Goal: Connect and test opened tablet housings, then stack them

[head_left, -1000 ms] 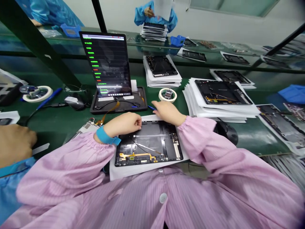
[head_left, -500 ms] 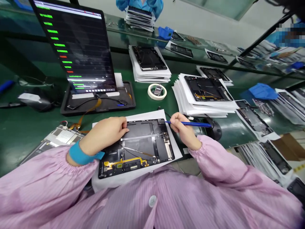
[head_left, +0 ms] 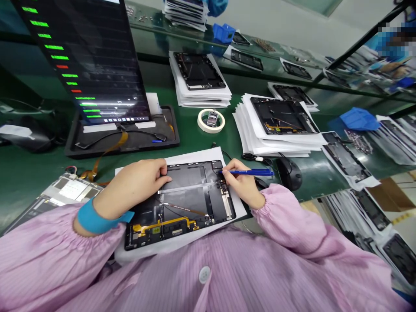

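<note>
An opened tablet housing (head_left: 185, 195), black with an orange flex cable and a bare circuit strip, lies tilted on white paper (head_left: 240, 210) before me. My left hand (head_left: 141, 184) rests over its upper left edge, fingers curled and the thumb on its inner side. A blue band circles that wrist. In my right hand (head_left: 238, 180), thumb and fingers pinch a slim blue pen-shaped tool (head_left: 256, 172). Its tip points left, over the housing's upper right part near a small black module; whether it touches cannot be made out.
A lit tablet screen (head_left: 97, 78) stands in a black tray (head_left: 121, 145) at the left. Behind are a tape roll (head_left: 211, 120) and paper stacks topped with housings (head_left: 286, 116). A black mouse (head_left: 289, 173) lies to the right. An opened device (head_left: 69, 193) is at the left.
My right hand has moved left with the blue tool, from beside the housing's upper right corner to over its inside. The camera view has shifted; my left hand stays on the housing.
</note>
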